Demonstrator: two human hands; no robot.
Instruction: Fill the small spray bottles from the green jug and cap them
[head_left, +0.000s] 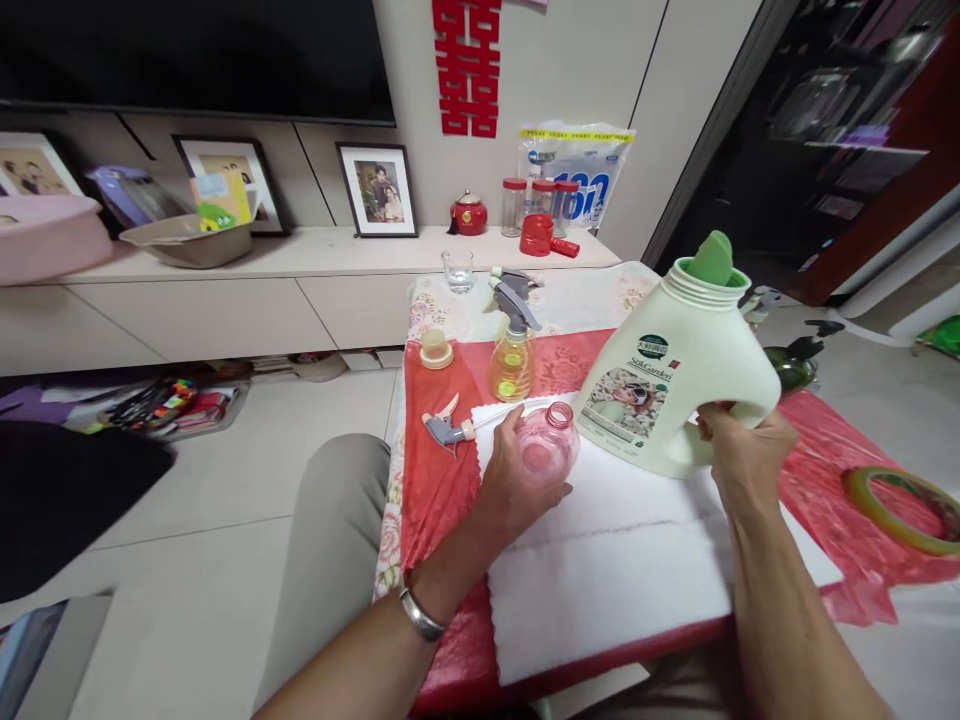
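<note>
My left hand [514, 480] is wrapped round a small pink bottle [551, 445] whose neck is uncapped, standing on a white cloth [615, 560]. My right hand [742, 450] grips the handle of a large pale-green detergent jug [671, 385], which is tilted to the left above the cloth, its green spout at the top. A grey spray head with a thin tube [450, 428] lies on the red cover just left of the pink bottle.
A yellow spray bottle [511, 350], a small cap [436, 350] and a glass [457, 270] stand farther back on the small table. A tape roll [904, 505] lies at right. A low cabinet [300, 262] with photo frames and jars runs along the wall.
</note>
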